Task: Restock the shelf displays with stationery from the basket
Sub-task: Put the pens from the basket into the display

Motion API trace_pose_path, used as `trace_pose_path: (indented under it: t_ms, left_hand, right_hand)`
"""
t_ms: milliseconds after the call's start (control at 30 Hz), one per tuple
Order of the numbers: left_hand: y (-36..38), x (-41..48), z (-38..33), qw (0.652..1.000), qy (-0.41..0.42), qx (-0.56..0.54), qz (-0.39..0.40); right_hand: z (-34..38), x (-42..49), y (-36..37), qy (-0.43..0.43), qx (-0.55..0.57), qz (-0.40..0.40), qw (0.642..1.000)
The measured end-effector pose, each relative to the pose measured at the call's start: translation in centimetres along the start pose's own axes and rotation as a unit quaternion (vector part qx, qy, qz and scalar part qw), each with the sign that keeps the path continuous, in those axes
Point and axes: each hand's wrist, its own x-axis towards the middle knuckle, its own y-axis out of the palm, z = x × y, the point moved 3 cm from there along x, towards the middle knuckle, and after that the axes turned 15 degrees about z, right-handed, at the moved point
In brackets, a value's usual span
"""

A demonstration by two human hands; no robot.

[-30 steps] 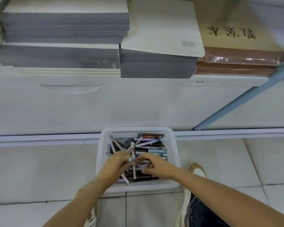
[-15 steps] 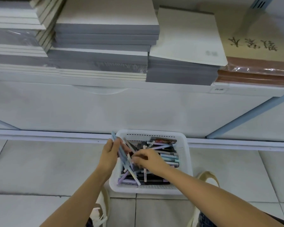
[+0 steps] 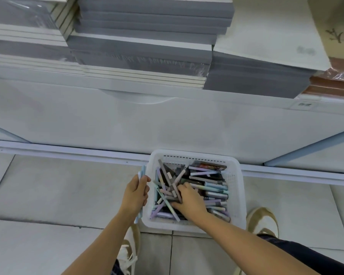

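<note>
Head view: looks down on a tiled floor in front of a white shelf.
Grey pads: piled in wrapped stacks along the shelf's front edge, from its left end past the middle.
Left hand: just outside the basket's left wall, over the floor, fingers curled tight around a small bunch of blue pens. Their ends stick out above the fingers and below the wrist.
Basket: white plastic, on the floor, its far wall against the foot of the shelf.
Loose pens: fill the basket, criss-crossed by its left wall, lying in rows along its right wall.
Right hand: inside the basket near its front left corner, fingers bent down into the pile, thumb against the pens. I cannot tell whether any pen is pinched.
Shoe: white and tan, beside the basket's front right corner.
Brown pads: at the shelf's right end.
</note>
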Motion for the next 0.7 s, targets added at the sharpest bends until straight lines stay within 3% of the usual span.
trace_pose_path:
  t_ms: [233,433,700]
  left_hand:
    - [-0.1,-0.1,0.3,1.0,-0.022,-0.008,-0.006]
    - [1.2,-0.3,-1.0,0.998,-0.004,-0.059,0.024]
    - [5.5,-0.6,-2.6,0.995,0.016,-0.032,0.096]
  right_hand:
    - [-1.0,-0.1,-0.9,-0.041,-0.028,-0.002,0.999]
    - [0.8,-1.4,-5.2,-0.102,0.203,-0.043,0.973]
    - [1.1,-3.1,-7.9,-0.091,0.366,0.063,0.924]
